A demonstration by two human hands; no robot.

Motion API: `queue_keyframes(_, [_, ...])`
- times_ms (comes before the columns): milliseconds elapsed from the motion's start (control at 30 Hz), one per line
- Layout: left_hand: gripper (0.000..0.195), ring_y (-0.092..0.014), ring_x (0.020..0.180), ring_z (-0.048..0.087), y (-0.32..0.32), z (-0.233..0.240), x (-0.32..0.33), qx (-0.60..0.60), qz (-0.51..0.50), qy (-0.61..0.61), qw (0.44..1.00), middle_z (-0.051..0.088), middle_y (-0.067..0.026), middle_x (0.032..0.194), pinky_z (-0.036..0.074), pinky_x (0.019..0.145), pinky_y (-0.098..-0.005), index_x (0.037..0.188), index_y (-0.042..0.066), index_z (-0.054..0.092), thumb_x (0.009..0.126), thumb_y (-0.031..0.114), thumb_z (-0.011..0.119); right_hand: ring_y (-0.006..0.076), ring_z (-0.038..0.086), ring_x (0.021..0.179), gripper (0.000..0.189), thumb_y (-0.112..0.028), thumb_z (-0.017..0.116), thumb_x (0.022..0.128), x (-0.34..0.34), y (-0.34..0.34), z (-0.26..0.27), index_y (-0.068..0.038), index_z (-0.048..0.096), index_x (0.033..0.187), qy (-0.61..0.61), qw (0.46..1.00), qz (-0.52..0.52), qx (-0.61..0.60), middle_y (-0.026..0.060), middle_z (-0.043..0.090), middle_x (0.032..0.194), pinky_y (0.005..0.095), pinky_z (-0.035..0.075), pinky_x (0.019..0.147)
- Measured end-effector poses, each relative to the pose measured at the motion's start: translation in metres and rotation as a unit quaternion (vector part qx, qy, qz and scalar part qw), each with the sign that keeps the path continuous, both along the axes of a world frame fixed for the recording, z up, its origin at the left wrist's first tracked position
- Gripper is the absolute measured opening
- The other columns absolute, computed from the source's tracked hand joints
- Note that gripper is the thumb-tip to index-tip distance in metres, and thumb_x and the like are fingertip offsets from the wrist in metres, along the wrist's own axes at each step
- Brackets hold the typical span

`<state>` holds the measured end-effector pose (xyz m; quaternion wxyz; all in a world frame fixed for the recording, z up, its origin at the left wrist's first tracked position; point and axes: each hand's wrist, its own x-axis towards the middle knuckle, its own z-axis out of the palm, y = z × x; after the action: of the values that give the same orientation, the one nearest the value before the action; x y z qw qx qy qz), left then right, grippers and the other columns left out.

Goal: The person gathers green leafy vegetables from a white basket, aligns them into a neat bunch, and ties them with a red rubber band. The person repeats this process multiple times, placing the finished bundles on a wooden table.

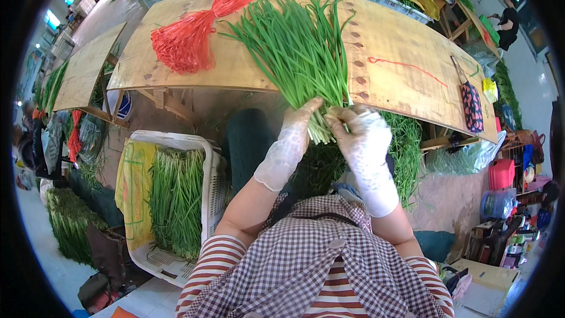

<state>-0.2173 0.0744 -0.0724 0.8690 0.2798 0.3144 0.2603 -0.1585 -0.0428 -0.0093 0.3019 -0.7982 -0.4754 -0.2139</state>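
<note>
A thick bunch of garlic chives (300, 48) lies on the wooden table (388, 35), leaves fanned towards the far edge. Its pale cut ends stick out over the near edge, towards my body. My left hand (298, 126), in a translucent glove, grips the bunch from the left just above those ends, thumb on top. From the right, my gloved right hand (359, 130) pinches stems at the bunch's side with thumb and forefinger. A bundle of red plastic ties (190, 44) rests left of the leaves. One loose red tie (408, 66) lies to the right.
At my left stands a white plastic crate (212, 176) with chives (178, 203) and a yellow woven sack (137, 190). Loose greens (401, 154) are heaped under the table at right. A patterned pouch (471, 106) lies near the table's right end. A person (508, 22) is at the far right.
</note>
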Motion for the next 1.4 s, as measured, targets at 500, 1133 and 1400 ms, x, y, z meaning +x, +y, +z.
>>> queue_keyframes(500, [0.034,-0.021,0.084,0.064,-0.002,0.001,0.007,-0.016,0.035,0.059,0.998,0.066,-0.0103,0.098,0.052,0.073,-0.0335,0.109,-0.001,0.061,0.077,0.004,0.072,0.0231,0.064,0.061,0.021,-0.027,0.072,0.075,0.013,0.024,-0.027,-0.007,0.067,0.076,0.18,0.977,-0.054,-0.098,0.0072,0.067,0.073,0.0327,0.051,0.059])
queue_keyframes(1133, [0.023,-0.025,0.08,0.065,0.016,-0.003,-0.001,-0.056,-0.028,0.022,0.998,0.063,-0.0089,0.093,0.057,0.069,-0.0439,0.109,0.002,0.058,0.089,0.013,0.059,0.03,0.065,0.068,0.023,-0.028,0.066,0.083,0.03,-0.109,-0.044,-0.005,0.068,0.083,0.275,0.937,-0.015,-0.218,0.0159,0.065,0.075,0.0371,0.053,0.064])
queue_keyframes(1400, [0.022,-0.024,0.084,0.065,0.016,-0.007,-0.01,-0.055,-0.072,-0.016,0.996,0.063,-0.0094,0.095,0.057,0.074,-0.0435,0.108,0.001,0.057,0.089,0.013,0.059,0.0258,0.067,0.075,0.029,-0.012,0.072,0.076,0.046,-0.015,-0.02,-0.001,0.065,0.101,0.406,0.912,0.051,-0.029,0.0153,0.068,0.081,0.0334,0.052,0.069])
